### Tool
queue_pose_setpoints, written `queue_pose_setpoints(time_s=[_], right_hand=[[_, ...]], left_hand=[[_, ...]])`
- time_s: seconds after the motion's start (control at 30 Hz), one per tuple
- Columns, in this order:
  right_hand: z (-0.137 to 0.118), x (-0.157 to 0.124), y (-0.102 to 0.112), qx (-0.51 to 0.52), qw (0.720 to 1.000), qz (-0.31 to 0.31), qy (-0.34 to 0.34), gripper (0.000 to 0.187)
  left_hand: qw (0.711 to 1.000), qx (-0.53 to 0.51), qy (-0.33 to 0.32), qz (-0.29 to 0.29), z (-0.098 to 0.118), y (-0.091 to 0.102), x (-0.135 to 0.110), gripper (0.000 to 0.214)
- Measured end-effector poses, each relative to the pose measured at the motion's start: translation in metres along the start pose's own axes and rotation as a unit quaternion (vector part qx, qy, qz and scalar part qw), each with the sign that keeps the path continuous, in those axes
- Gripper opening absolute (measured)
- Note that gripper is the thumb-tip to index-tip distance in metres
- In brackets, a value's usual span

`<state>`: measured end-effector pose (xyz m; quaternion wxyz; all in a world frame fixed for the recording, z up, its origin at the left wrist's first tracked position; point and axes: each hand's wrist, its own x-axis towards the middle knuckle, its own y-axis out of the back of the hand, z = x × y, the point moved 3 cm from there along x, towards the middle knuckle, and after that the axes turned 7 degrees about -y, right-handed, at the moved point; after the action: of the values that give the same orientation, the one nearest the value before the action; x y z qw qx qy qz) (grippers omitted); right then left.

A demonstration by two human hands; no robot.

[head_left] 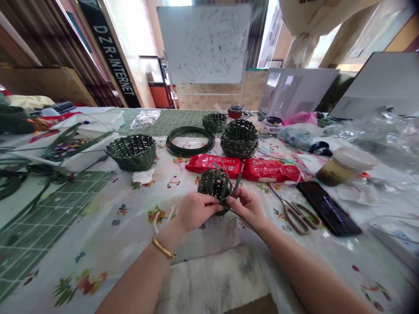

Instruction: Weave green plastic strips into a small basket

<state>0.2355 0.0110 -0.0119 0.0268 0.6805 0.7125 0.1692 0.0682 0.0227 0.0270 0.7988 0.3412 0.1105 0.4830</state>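
A small, dark green woven basket (209, 185) is between my hands, with loose strip ends standing up from its rim. My left hand (196, 211) pinches its near lower edge, thumb and fingers closed. On the right side, my right hand (247, 207) grips a thin green weaving strip (239, 185) close to the basket wall. A long tail of strip trails from that hand down along the right forearm. The fingertips of both hands nearly meet at the basket's near side. Part of the basket's underside is hidden behind the fingers.
Behind the basket lie red packets (268, 170), a coil of green strip (190, 141) and finished-looking woven baskets (132, 152). Scissors (299, 216), a black phone (329, 207) and a plastic cup (347, 165) lie at right. A white tray (94, 152) with strips stands at left.
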Motion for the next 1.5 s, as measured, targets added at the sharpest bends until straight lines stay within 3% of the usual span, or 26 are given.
queue_pose_setpoints(time_s=[0.1, 0.17, 0.37, 0.47, 0.57, 0.73, 0.8, 0.9, 0.97, 1.03, 1.1, 1.27, 1.37, 1.5], right_hand=[[-0.003, -0.002, -0.004, -0.006, 0.999, 0.047, -0.001, 0.027], [-0.008, -0.001, -0.007, 0.013, 0.999, 0.045, -0.017, 0.024], [-0.03, 0.01, -0.002, 0.085, 0.988, -0.11, -0.064, 0.02], [-0.038, 0.009, 0.003, 0.02, 0.993, -0.11, -0.043, 0.017], [-0.041, 0.004, 0.004, -0.068, 0.997, -0.036, 0.01, 0.012], [-0.04, -0.002, -0.002, -0.104, 0.986, 0.036, 0.126, 0.008], [-0.044, -0.002, 0.0, -0.169, 0.964, 0.049, 0.197, 0.012], [-0.051, -0.002, 0.009, -0.284, 0.906, 0.053, 0.308, 0.007], [-0.05, 0.0, 0.019, -0.339, 0.878, 0.041, 0.335, 0.008], [-0.044, 0.003, 0.029, -0.365, 0.873, 0.001, 0.325, 0.018], [-0.033, 0.008, 0.035, -0.364, 0.886, -0.062, 0.281, 0.022], [-0.001, 0.015, 0.036, -0.332, 0.921, -0.201, 0.041, 0.047], [0.0, 0.017, 0.037, -0.27, 0.938, -0.219, -0.021, 0.048], [-0.012, 0.019, 0.04, -0.285, 0.937, -0.2, -0.004, 0.044]], left_hand=[[1.0, -0.005, -0.008, -0.006, 0.0, 0.0, 0.0, 0.016], [1.0, -0.006, -0.011, -0.009, -0.001, 0.001, 0.0, 0.017], [1.0, -0.004, -0.018, -0.01, -0.003, 0.002, 0.0, 0.018], [1.0, -0.005, -0.013, -0.009, -0.005, 0.002, 0.0, 0.019], [1.0, -0.02, -0.006, -0.009, -0.007, 0.001, 0.0, 0.02], [0.999, -0.04, -0.01, -0.013, -0.011, -0.001, -0.001, 0.02], [0.999, -0.046, -0.01, -0.01, -0.011, -0.001, -0.001, 0.021], [0.999, -0.045, -0.013, -0.002, -0.01, 0.0, -0.001, 0.02], [0.999, -0.038, -0.009, -0.001, -0.009, 0.001, -0.001, 0.019], [0.999, -0.032, 0.0, 0.004, -0.009, 0.002, -0.001, 0.019], [1.0, -0.023, -0.002, 0.015, -0.01, 0.003, -0.001, 0.019], [0.999, 0.022, -0.024, 0.029, -0.009, 0.003, -0.001, 0.022], [0.999, 0.031, -0.017, 0.028, -0.01, 0.003, -0.002, 0.024], [0.999, 0.03, -0.018, 0.032, -0.012, 0.002, -0.001, 0.023]])
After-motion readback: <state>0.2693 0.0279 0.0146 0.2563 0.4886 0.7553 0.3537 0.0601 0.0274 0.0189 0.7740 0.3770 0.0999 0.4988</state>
